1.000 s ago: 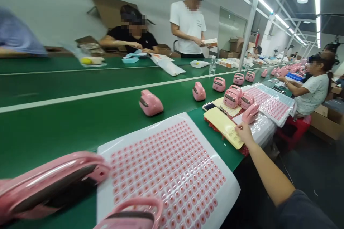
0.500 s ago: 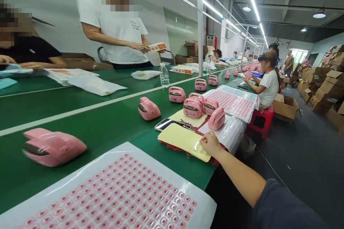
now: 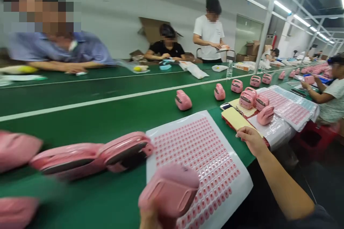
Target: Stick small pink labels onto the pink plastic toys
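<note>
My left hand (image 3: pixel 149 216), mostly cut off by the bottom edge, is closed on a pink plastic case (image 3: pixel 172 189), which is tilted with its flat side toward me. Below and behind the case lies a white sheet of pink stickers (image 3: pixel 193 139) set in rows. My right hand (image 3: pixel 250 139) hovers over the sheet's right side, near a yellow paper pad (image 3: pixel 239 118). Its thumb and fingers are pinched together; whatever is between them is too small to make out.
More pink cases stand along the green bench (image 3: pixel 107 96), two of them touching at the left (image 3: pixel 102 157). Other cases (image 3: pixel 248 98) sit behind the pad beside further sticker sheets (image 3: pixel 287 103). Co-workers sit and stand across the bench, and another person (image 3: pixel 326 96) sits at the right.
The view has swung left. My left hand has come into view with a pink case. My right hand stays pinched and now appears off the pad's near edge.
</note>
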{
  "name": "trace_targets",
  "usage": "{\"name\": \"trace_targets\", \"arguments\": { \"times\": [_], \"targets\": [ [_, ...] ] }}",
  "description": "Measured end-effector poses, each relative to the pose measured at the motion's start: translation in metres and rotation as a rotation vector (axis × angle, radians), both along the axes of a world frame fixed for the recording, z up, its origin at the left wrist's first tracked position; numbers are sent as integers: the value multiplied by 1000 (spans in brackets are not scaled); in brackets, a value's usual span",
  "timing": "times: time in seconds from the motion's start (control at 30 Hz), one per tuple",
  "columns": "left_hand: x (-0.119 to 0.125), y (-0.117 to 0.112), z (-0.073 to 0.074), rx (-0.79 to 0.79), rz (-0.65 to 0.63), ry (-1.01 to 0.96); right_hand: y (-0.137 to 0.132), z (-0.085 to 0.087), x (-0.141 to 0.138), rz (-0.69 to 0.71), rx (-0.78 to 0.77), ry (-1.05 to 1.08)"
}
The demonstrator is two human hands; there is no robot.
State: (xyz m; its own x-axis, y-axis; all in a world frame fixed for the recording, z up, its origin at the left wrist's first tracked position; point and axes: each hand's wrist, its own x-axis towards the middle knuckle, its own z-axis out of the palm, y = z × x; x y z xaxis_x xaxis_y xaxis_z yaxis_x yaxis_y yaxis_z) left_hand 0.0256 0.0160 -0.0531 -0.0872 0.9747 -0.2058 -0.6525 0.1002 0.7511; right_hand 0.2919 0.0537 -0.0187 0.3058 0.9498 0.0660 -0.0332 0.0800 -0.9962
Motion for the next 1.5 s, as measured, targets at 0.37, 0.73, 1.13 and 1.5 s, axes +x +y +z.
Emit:
{"name": "trace_targets", "arguments": {
  "times": [0.37,0.73,1.13,1.5],
  "targets": [
    [25,-9,0,-43,174,56,-28,5,-123,408,-32,134],
    [26,-12,0,-67,129,10,-26,3,-123,406,-50,2],
    [28,-9,-2,-90,198,-30,-35,-16,-136,87,566,-544],
    [10,-6,-10,-122,129,-286,-67,-70,-43,256,579,-822]
  ]
}}
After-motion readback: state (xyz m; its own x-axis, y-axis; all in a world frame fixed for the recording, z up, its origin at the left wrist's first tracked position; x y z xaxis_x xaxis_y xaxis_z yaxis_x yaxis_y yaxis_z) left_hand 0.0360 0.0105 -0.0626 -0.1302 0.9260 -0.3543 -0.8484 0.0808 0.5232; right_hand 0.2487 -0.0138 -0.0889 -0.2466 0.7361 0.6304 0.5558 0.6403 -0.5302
